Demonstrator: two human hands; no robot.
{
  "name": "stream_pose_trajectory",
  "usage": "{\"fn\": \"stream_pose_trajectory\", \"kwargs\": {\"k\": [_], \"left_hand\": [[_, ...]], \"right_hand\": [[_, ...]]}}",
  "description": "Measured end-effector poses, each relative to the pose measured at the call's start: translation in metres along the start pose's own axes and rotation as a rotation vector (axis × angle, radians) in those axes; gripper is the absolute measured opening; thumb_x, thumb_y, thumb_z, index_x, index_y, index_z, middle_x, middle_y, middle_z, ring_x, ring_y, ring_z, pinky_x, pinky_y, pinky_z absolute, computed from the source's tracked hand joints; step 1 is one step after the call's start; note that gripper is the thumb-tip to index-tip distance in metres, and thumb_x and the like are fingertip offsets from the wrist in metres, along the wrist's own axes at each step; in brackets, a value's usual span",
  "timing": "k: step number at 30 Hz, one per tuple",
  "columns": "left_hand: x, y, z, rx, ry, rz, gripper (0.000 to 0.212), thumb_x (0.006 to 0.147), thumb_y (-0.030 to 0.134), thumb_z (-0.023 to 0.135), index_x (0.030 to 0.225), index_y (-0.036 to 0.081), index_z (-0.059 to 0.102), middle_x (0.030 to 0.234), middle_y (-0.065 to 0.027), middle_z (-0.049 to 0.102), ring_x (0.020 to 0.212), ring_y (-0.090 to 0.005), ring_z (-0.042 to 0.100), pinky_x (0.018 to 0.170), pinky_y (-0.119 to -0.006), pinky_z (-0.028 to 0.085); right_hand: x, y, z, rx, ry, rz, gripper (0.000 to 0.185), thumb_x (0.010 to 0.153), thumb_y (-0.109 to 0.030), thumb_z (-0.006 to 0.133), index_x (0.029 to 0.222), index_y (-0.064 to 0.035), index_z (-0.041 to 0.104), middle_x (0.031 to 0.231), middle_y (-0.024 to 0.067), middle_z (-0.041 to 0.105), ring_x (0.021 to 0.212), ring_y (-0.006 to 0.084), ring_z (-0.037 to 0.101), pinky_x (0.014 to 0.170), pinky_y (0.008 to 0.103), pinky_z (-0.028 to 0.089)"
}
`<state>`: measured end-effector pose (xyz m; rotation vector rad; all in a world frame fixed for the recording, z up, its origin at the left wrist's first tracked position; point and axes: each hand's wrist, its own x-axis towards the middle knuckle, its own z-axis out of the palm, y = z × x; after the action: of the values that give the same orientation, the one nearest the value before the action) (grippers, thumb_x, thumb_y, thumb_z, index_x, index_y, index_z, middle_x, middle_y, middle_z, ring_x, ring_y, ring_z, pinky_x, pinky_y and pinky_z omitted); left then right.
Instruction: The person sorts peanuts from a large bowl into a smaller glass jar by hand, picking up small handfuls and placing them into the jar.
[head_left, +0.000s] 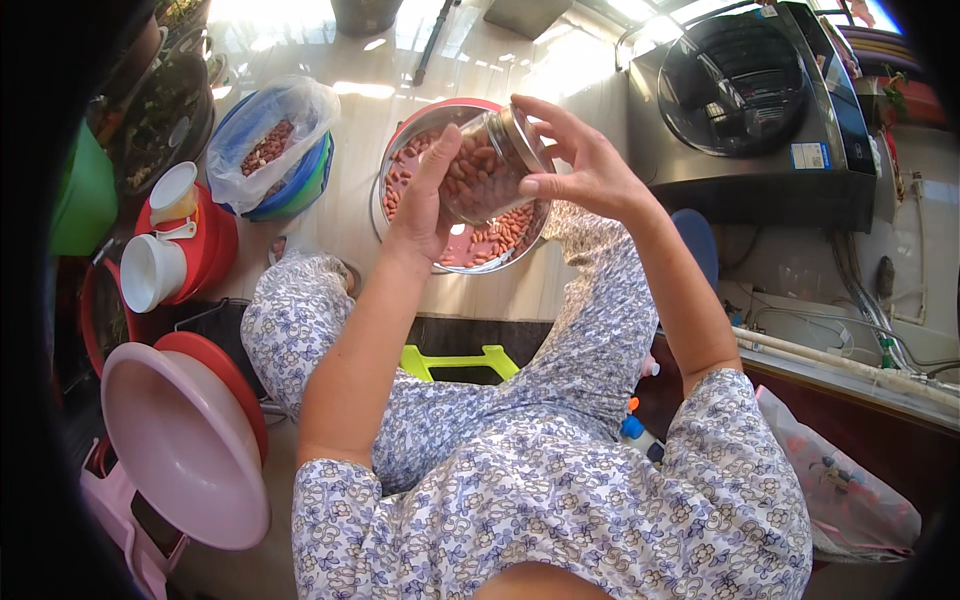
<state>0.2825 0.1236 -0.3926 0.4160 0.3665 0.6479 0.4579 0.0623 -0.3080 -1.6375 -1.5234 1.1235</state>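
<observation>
A clear jar (482, 171) partly filled with reddish-brown peanuts is held tilted in front of me. Its metal lid (520, 140) faces up and to the right. My left hand (426, 196) grips the jar's body from the left, thumb along its side. The fingers of my right hand (581, 161) curl around the lid, with the thumb at its lower edge. Below the jar stands a round metal pan (487, 268) with a reddish bottom, where shelled peanuts (504, 232) lie scattered. The jar and my left hand hide part of the pan.
Left of the pan, a plastic bag (315, 101) of peanuts sits in a blue basin (319, 161). White cups (154, 274) and a red basin (217, 247) stand nearby. A pink basin (180, 450) leans at lower left. At right is a stainless-steel appliance (645, 150); beneath me, a lime-green plastic stool (459, 361).
</observation>
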Motion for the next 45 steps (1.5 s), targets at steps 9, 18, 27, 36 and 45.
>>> {"fn": "stream_pose_trajectory", "kwargs": {"k": [9, 18, 27, 36, 45], "left_hand": [[-0.006, 0.086, -0.046, -0.153, -0.097, 0.317, 0.058, 0.088, 0.054, 0.046, 0.123, 0.009, 0.053, 0.115, -0.0129, 0.06, 0.102, -0.0312, 0.06, 0.061, -0.048, 0.053], [-0.018, 0.109, -0.052, -0.245, -0.25, 0.442, 0.074, 0.083, 0.062, 0.041, 0.137, 0.011, 0.04, 0.13, -0.0204, 0.048, 0.115, -0.0495, 0.046, 0.064, -0.042, 0.045], [-0.012, 0.102, -0.055, -0.235, -0.196, 0.404, 0.075, 0.081, 0.062, 0.044, 0.136, 0.011, 0.041, 0.131, -0.0206, 0.048, 0.117, -0.0494, 0.044, 0.067, -0.043, 0.045], [-0.01, 0.102, -0.061, -0.226, -0.217, 0.354, 0.074, 0.082, 0.063, 0.042, 0.136, 0.012, 0.042, 0.132, -0.0192, 0.047, 0.117, -0.0491, 0.044, 0.07, -0.044, 0.046], [-0.009, 0.104, -0.063, -0.182, -0.116, 0.399, 0.072, 0.081, 0.062, 0.042, 0.137, 0.016, 0.04, 0.132, -0.0186, 0.046, 0.114, -0.051, 0.044, 0.067, -0.042, 0.045]], "right_hand": [[-0.004, 0.123, 0.002, -0.17, 0.638, 0.442, 0.057, 0.086, -0.034, 0.061, 0.121, 0.0095, 0.051, 0.114, 0.0234, 0.06, 0.105, 0.0307, 0.058, 0.089, 0.0362, 0.046], [-0.049, 0.156, 0.08, 0.147, 0.436, 0.811, 0.037, 0.081, -0.017, 0.054, 0.111, 0.0046, 0.054, 0.081, 0.0158, 0.066, 0.061, 0.023, 0.067, 0.047, 0.0301, 0.054], [-0.063, 0.172, 0.062, 0.504, 0.52, 0.605, 0.025, 0.089, -0.008, 0.048, 0.11, 0.0027, 0.054, 0.088, 0.0112, 0.066, 0.071, 0.0194, 0.067, 0.061, 0.0325, 0.058], [-0.052, 0.149, 0.053, 0.223, 0.633, 0.602, 0.025, 0.087, -0.01, 0.048, 0.104, 0.0081, 0.053, 0.077, 0.0171, 0.065, 0.058, 0.0245, 0.067, 0.05, 0.0334, 0.055], [-0.046, 0.144, 0.039, 0.191, 0.487, 0.669, 0.023, 0.081, -0.009, 0.048, 0.096, 0.006, 0.057, 0.072, 0.0112, 0.065, 0.052, 0.0161, 0.061, 0.045, 0.0262, 0.05]]}}
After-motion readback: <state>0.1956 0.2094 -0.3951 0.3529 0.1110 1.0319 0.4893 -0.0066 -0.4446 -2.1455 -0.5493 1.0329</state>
